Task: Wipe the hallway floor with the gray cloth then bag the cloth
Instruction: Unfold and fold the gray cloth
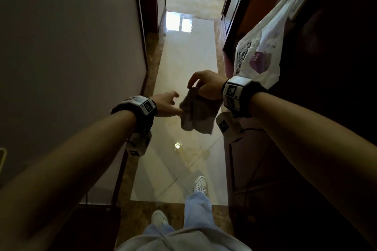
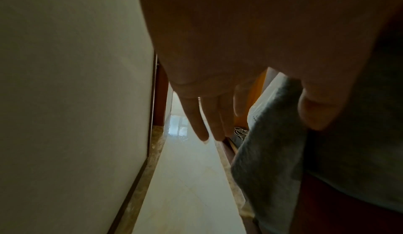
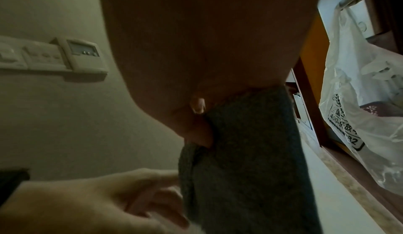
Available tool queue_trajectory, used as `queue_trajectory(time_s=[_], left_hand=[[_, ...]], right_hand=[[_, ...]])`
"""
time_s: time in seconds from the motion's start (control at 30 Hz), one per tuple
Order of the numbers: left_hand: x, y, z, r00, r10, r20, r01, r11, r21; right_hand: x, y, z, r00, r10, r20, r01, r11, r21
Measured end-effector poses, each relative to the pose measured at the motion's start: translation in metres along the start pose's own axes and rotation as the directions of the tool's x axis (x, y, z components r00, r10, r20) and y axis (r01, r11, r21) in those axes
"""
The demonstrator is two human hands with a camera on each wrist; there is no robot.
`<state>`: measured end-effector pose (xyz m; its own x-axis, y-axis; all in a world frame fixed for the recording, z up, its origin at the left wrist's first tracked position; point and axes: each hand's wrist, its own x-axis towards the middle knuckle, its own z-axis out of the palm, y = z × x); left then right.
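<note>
The gray cloth (image 1: pixel 199 114) hangs in the air over the glossy hallway floor (image 1: pixel 183 63). My right hand (image 1: pixel 194 87) pinches its top edge between thumb and fingers; the right wrist view shows the thumb (image 3: pixel 198 106) pressed on the cloth (image 3: pixel 250 160). My left hand (image 1: pixel 175 104) reaches in from the left with straight fingers and touches the cloth's left edge. In the left wrist view its fingers (image 2: pixel 202 122) point down the hallway and the thumb (image 2: pixel 314 110) lies against the cloth (image 2: pixel 268 151). A white plastic bag (image 1: pixel 263 51) hangs at the right, just beyond my right wrist.
The hallway is narrow, with a plain wall (image 1: pixel 71 47) on the left and dark wooden doors (image 1: pixel 326 118) on the right. Wall switches and a small control panel (image 3: pixel 80 53) sit on the left wall. My white sneakers (image 1: pixel 201 184) stand on the tiles below.
</note>
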<state>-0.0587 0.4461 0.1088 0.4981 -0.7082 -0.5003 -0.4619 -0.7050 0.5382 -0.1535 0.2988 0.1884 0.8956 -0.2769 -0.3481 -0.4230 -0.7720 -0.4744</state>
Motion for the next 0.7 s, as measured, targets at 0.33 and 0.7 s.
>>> queue_trajectory(time_s=[0.33,0.7], left_hand=[[-0.008,0.002,0.002,0.989,0.124,0.078,-0.124,0.992,-0.008],[-0.007,0.013,0.029,0.954,0.230,0.192,-0.192,0.962,-0.195]], right_hand=[[-0.001,-0.002,0.012,0.987,0.018,0.159,-0.004,0.996,-0.089],[-0.002,-0.010,0.015,0.992,-0.076,0.104,0.093,0.982,-0.166]])
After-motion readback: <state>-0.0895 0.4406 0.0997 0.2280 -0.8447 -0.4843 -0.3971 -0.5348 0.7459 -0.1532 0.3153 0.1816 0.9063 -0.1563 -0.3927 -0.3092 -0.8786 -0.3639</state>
